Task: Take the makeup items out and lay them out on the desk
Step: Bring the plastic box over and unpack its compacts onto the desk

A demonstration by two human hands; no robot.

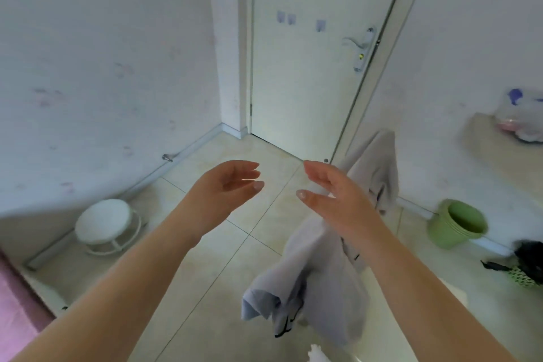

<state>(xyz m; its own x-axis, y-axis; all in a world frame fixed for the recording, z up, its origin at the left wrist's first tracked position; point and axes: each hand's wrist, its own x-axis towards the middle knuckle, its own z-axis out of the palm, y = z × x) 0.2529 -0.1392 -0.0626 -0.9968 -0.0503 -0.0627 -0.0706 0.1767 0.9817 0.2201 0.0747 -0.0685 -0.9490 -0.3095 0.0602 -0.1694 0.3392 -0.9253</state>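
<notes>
Two hands hang out in front of the person, palms turned toward each other with a gap of bare floor between them: the left hand (232, 182) and the right hand (332, 197), both with fingers loose and spread, grasping nothing. No makeup item is anywhere to be seen, nor any bag or case that might hold them, so which way they lie from the fingers cannot be told. One pale ledge (482, 138) at the right edge (possibly the desk) carries one plastic bag (520, 120), and the right hand is the nearer to it. Counted around the room: one closed door (305, 67), one grey garment (320, 273) draped below the right forearm, one green bin (458, 223), one white stool (102, 220).
</notes>
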